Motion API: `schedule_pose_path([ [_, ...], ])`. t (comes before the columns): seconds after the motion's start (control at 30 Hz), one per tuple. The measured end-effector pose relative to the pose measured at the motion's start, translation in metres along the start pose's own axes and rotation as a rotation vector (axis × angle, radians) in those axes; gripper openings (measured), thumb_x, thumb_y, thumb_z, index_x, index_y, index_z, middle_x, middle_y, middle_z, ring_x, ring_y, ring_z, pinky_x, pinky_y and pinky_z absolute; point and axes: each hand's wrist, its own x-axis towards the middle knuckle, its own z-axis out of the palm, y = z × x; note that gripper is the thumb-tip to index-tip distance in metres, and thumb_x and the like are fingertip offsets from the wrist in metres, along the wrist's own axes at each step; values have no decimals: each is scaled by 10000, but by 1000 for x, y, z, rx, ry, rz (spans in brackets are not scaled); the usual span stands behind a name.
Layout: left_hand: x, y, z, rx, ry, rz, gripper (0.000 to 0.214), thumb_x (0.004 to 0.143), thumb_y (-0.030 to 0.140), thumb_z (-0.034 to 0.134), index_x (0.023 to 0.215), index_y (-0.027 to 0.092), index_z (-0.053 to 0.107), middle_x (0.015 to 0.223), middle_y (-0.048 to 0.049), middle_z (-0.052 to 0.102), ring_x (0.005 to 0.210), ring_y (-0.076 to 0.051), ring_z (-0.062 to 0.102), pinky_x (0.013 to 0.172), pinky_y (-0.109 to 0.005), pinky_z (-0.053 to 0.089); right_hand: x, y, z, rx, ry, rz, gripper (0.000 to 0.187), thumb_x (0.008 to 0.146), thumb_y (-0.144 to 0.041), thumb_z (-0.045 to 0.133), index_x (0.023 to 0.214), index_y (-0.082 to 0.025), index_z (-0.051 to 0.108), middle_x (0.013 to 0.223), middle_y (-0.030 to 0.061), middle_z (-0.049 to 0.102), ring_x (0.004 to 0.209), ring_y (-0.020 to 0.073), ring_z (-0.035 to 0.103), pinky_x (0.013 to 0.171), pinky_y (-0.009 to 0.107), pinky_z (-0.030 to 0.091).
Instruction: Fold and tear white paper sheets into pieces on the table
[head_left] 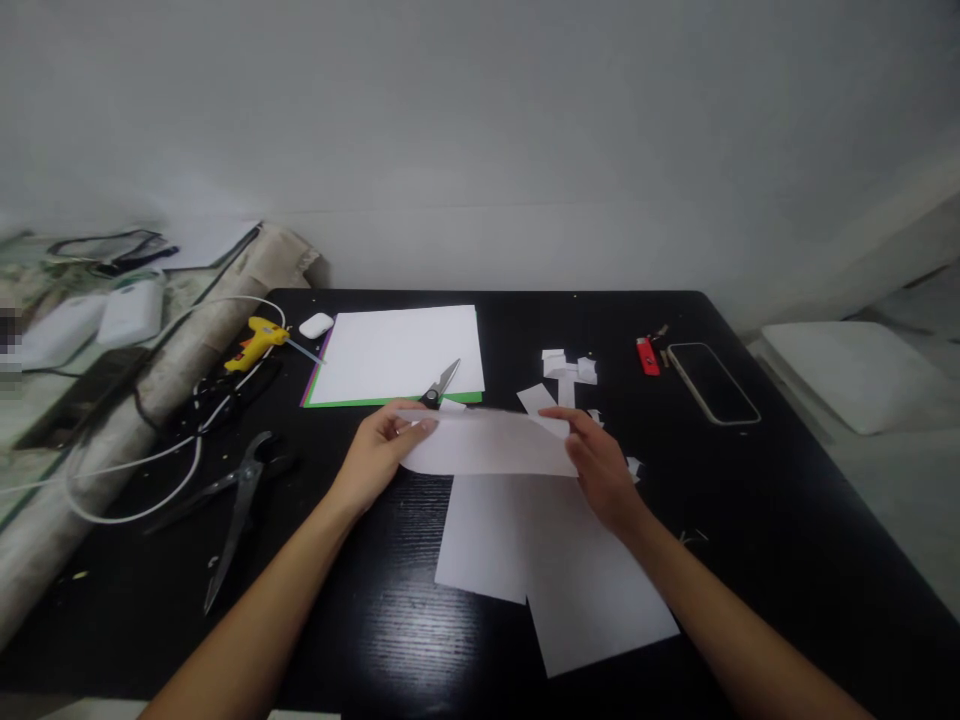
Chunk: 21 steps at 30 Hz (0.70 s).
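Note:
A strip of white paper [491, 445] is held up above the black table between my two hands. My left hand [384, 450] pinches its left end, thumb on the near face. At the right end, my right hand [596, 460] grips the paper between thumb and fingers. Below the strip lie two larger white sheets [592, 590], overlapping each other. Just beyond my left hand, scissors [444, 383] rest on a stack of paper [405, 350], white on top with green and purple edges; my hand hides part of their handles. Small cut paper pieces [568, 370] lie beyond my right hand.
On the left are a yellow glue gun [257, 343] with a white cable, a white earbud case [316, 326] and large dark pliers [244, 490]. A red lighter [647, 356] and a phone [712, 383] lie right. A wall stands behind the black table [780, 560].

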Motion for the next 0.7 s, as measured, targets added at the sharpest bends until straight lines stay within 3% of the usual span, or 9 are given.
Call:
schedule_pose_path([
  [0.1,-2,1,1,-11,4,-24,350,757,418,845,977,169,733,740,-21,717,610,-158,624,553,-249,451,0,-3,2,62,-13,-9,414,818,-570,749,1091,-264,698,910,51,676,774,215,625,701,358,519],
  [0.2,-3,2,1,-16,-7,-27,332,776,414,830,978,169,734,756,-28,726,588,-149,613,533,-241,442,0,-6,3,4,31,28,310,825,-528,756,959,-251,717,845,44,669,740,213,609,633,338,489],
  [0.37,-3,3,2,-68,-69,-67,410,760,409,840,1084,186,723,847,-51,759,647,-184,674,576,-270,499,1,-9,2,-78,128,55,347,832,-554,743,756,-223,669,762,44,648,707,216,604,587,326,483],
  [0.43,-3,3,2,-71,-88,-73,436,747,416,847,1094,186,716,900,-62,766,697,-203,695,614,-291,523,1,-10,2,-109,159,38,366,823,-578,740,765,-224,672,759,49,658,711,222,611,576,323,487],
  [0.53,-4,3,3,7,-78,-34,406,761,440,830,1044,174,713,806,-32,731,634,-173,652,556,-256,475,1,-9,2,-108,159,32,355,829,-576,731,806,-227,671,773,50,680,734,230,637,590,325,504],
  [0.63,-4,2,5,60,-39,7,387,753,441,831,984,176,668,728,1,681,573,-143,598,512,-233,427,2,-5,3,-37,167,64,350,824,-521,753,990,-238,631,756,27,688,720,228,664,604,326,516],
  [0.7,-4,1,6,53,11,40,418,749,414,836,1020,204,598,691,33,653,541,-125,569,507,-223,418,2,-3,4,4,221,80,450,809,-487,777,1117,-257,544,705,-1,670,640,214,648,561,316,501],
])
